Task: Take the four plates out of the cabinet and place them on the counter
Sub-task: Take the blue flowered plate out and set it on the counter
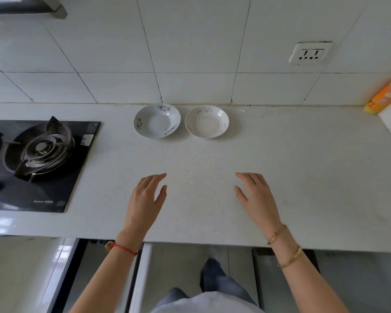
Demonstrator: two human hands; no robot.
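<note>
Two shallow plates stand side by side at the back of the white speckled counter (303, 177), close to the tiled wall. The left plate (157, 120) is bluish white with flower prints on its rim. The right plate (206, 122) is cream with small pink flowers. My left hand (146, 199) and my right hand (256, 196) hover over the counter's front half, palms down, fingers apart, holding nothing. Both hands are well short of the plates. Below the counter edge the cabinet (142, 274) is open, and its inside is hidden from view.
A black gas hob (38, 163) with a burner is set into the counter at the left. A wall socket (310, 53) sits at the upper right. An orange box (386, 93) leans in the far right corner. My legs show below the counter.
</note>
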